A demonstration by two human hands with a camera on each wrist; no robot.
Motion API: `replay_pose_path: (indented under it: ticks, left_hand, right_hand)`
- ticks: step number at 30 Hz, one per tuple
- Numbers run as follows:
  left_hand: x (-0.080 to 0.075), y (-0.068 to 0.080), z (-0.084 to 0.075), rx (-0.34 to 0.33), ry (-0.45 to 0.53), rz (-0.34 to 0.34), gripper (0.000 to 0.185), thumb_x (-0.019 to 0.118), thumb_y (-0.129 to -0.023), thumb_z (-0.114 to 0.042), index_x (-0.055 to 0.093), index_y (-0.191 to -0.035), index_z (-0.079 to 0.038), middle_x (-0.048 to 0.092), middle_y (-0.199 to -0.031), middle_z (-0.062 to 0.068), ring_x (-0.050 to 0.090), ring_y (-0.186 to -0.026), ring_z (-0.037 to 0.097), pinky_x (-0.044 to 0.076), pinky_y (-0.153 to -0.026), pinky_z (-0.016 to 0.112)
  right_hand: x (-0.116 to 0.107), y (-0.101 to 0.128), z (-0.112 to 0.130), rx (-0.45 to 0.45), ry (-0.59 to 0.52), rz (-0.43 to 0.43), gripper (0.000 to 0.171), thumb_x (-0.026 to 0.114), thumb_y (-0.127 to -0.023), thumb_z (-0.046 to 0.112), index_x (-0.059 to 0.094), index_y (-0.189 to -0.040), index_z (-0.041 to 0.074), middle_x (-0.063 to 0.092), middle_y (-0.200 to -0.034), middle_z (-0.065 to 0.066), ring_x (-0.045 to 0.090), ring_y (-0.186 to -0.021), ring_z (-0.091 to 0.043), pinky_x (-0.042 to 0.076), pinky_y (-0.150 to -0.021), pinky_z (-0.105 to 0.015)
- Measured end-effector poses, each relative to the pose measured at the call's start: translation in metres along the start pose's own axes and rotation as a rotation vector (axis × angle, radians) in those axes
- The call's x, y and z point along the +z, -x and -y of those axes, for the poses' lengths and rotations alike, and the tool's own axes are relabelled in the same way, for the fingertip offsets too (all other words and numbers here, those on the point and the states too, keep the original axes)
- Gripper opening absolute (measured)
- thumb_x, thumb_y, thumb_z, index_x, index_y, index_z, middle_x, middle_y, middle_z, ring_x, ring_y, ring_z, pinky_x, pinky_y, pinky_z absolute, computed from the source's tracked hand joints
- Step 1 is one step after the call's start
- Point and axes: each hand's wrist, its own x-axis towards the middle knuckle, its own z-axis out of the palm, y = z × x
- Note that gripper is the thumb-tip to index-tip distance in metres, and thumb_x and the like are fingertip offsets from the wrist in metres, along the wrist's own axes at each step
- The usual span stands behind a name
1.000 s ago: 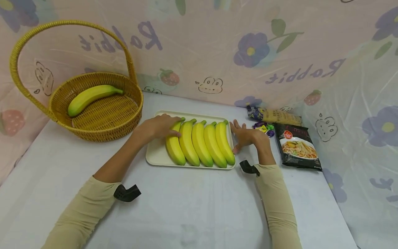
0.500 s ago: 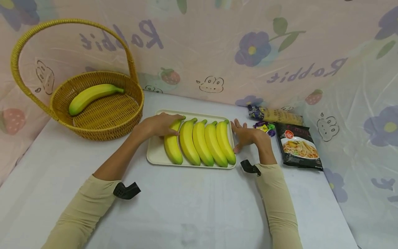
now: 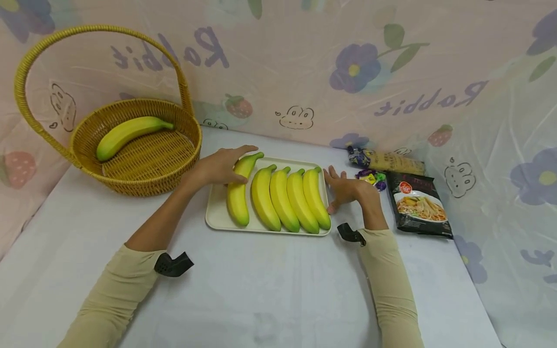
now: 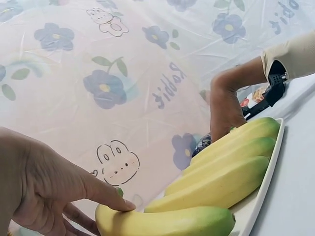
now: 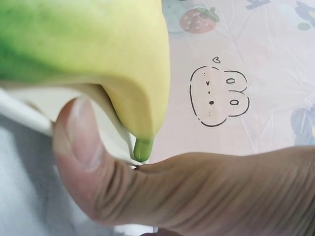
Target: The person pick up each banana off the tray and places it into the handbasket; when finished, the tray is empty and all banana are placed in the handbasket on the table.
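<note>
My left hand [image 3: 219, 167] grips the leftmost banana [image 3: 238, 203], thumb on one side and fingers on the other. That banana is raised at its stem end over the off-white tray [image 3: 216, 212]. In the left wrist view the thumb presses against the yellow skin of the gripped banana [image 4: 172, 222]. Several more bananas [image 3: 282, 203] lie side by side on the tray. At the tray's right edge my right hand [image 3: 344, 189] rests with fingers spread. The right wrist view shows its thumb [image 5: 81, 142] against the tray rim, below a banana [image 5: 133, 64].
A wicker basket [image 3: 152, 186] with a tall handle stands at the back left, with one banana [image 3: 130, 137] inside. To the right lie a black noodle packet [image 3: 419, 205], a tan packet [image 3: 393, 163] and small purple wrapped pieces [image 3: 372, 179]. A printed curtain [image 3: 278, 72] hangs behind.
My left hand has moved the leftmost banana left, away from the row, and its stem end has risen. The right hand stays at the tray's edge.
</note>
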Motion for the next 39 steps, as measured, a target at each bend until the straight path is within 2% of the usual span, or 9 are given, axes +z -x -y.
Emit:
replay_pose_path:
  ticks: [4, 7, 16, 23, 28, 32, 39]
  left_hand:
    - [-0.006, 0.002, -0.001, 0.018, 0.004, -0.041, 0.088, 0.074, -0.095, -0.017, 0.023, -0.167, -0.019, 0.061, -0.143, 0.024, 0.068, -0.111, 0.034, 0.054, -0.103, 0.051]
    - [-0.01, 0.004, -0.001, 0.038, 0.01, -0.07, 0.088, 0.073, -0.094, -0.013, 0.023, -0.166, -0.015, 0.06, -0.144, 0.027, 0.062, -0.127, 0.038, 0.051, -0.108, 0.054]
    - [-0.025, 0.017, -0.008, -0.001, 0.046, -0.106, 0.087, 0.071, -0.091, -0.013, 0.024, -0.164, -0.006, 0.053, -0.152, 0.026, 0.06, -0.13, 0.042, 0.052, -0.109, 0.054]
    - [-0.035, 0.027, -0.011, -0.021, 0.078, -0.162, 0.083, 0.073, -0.09, -0.013, 0.028, -0.159, 0.0, 0.056, -0.145, 0.028, 0.057, -0.131, 0.043, 0.051, -0.108, 0.055]
    - [-0.041, 0.034, -0.011, 0.004, 0.06, -0.21, 0.07, 0.075, -0.09, -0.013, 0.043, -0.15, 0.005, 0.058, -0.142, 0.027, 0.056, -0.13, 0.042, 0.05, -0.11, 0.055]
    - [-0.046, 0.041, -0.009, 0.027, 0.02, -0.239, 0.058, 0.076, -0.09, -0.012, 0.055, -0.141, 0.003, 0.056, -0.142, 0.025, 0.058, -0.129, 0.042, 0.052, -0.108, 0.055]
    - [-0.058, 0.056, -0.005, 0.027, -0.055, -0.307, 0.056, 0.075, -0.087, -0.009, 0.061, -0.141, -0.001, 0.059, -0.129, 0.024, 0.06, -0.119, 0.04, 0.054, -0.101, 0.055]
  right_hand:
    - [0.0, 0.001, 0.0, -0.002, -0.002, -0.008, 0.129, 0.084, -0.083, 0.041, -0.008, -0.167, 0.01, -0.021, -0.173, -0.018, -0.007, -0.161, -0.049, 0.008, -0.124, -0.077]
    - [-0.001, 0.002, 0.0, -0.004, -0.01, -0.007, 0.129, 0.084, -0.083, 0.041, -0.008, -0.167, 0.011, -0.021, -0.173, -0.018, -0.008, -0.161, -0.049, 0.007, -0.124, -0.077]
    - [0.001, 0.001, -0.001, -0.005, -0.019, -0.004, 0.131, 0.084, -0.082, 0.042, -0.009, -0.167, 0.011, -0.022, -0.173, -0.018, -0.008, -0.161, -0.049, 0.006, -0.123, -0.078]
    - [0.001, 0.002, -0.001, -0.006, -0.013, -0.003, 0.132, 0.084, -0.081, 0.044, -0.009, -0.167, 0.01, -0.021, -0.173, -0.019, -0.008, -0.16, -0.05, 0.007, -0.122, -0.079]
    - [0.002, 0.001, -0.002, -0.003, -0.01, 0.003, 0.13, 0.084, -0.082, 0.044, -0.009, -0.167, 0.011, -0.022, -0.173, -0.018, -0.008, -0.161, -0.049, 0.006, -0.123, -0.078]
    - [0.001, 0.001, -0.001, -0.004, 0.004, -0.004, 0.13, 0.083, -0.083, 0.044, -0.009, -0.167, 0.011, -0.022, -0.173, -0.018, -0.008, -0.161, -0.049, 0.007, -0.123, -0.078]
    - [0.001, 0.0, -0.001, -0.005, -0.006, -0.007, 0.13, 0.084, -0.082, 0.043, -0.009, -0.168, 0.012, -0.021, -0.174, -0.017, -0.008, -0.161, -0.049, 0.007, -0.123, -0.078]
